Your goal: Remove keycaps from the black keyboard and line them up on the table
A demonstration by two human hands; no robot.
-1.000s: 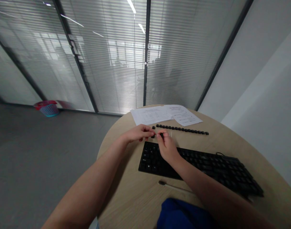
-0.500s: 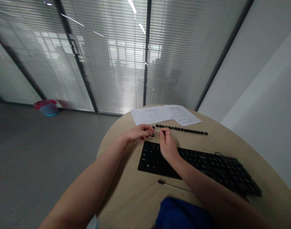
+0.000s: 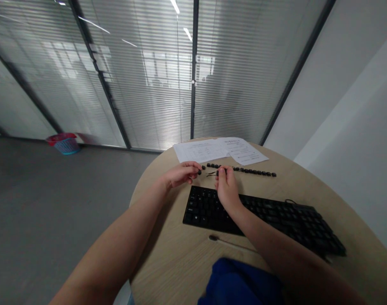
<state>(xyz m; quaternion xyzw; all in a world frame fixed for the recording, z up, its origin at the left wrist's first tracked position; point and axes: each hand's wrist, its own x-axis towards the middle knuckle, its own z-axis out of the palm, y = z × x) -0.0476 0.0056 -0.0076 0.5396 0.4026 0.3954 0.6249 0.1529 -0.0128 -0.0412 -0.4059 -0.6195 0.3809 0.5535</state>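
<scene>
My left hand (image 3: 184,173) pinches a small black keycap (image 3: 199,172) between thumb and fingertips, over the far left part of the table. Just to its right, my right hand (image 3: 224,180) is closed around a keycap puller (image 3: 211,173). Two thin prongs of the puller point left toward the keycap, with a small gap between them and it. Beyond the hands lies a row of black keycaps (image 3: 255,171), partly covered by my right hand. One loose keycap (image 3: 203,167) sits at the row's left end. Below my right wrist is a black keyboard (image 3: 209,212).
Printed sheets of paper (image 3: 203,151) lie at the table's far edge. A brush with a dark head (image 3: 213,238) rests in front of the keyboard, near a blue cloth (image 3: 234,281). A red and blue basket (image 3: 66,145) stands on the floor by the glass wall.
The keycap in my left hand and the puller's prongs have come apart; before, they were touching or nearly so. My right hand has shifted slightly right.
</scene>
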